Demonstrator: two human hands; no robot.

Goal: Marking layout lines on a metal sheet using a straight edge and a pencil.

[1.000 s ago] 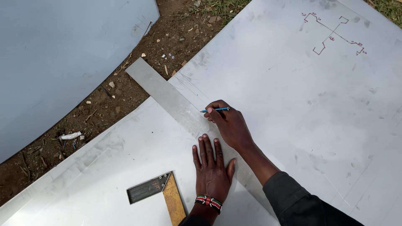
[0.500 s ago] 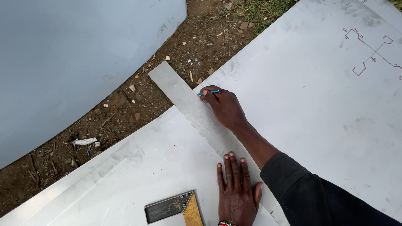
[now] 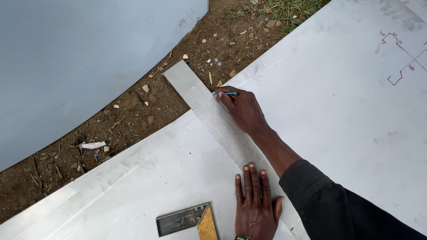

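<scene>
Straightedge (image 3: 209, 113) lies diagonally across the metal sheet (image 3: 338, 115), far end over dirt. My left hand (image 3: 255, 209) presses it flat, fingers spread. My right hand (image 3: 242, 109) pinches a blue pen (image 3: 225, 94) at its edge: marking step. Next stroke probably needs the strip unmoved.

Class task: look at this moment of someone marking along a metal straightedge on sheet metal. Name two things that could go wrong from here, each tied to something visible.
1. The left hand presses only the near end of the long straightedge, while the right hand runs the blue pen near the far end; that end might pivot, bending the line.
2. The straightedge's far end overhangs the metal sheet onto bare dirt, so it may rock.
</scene>
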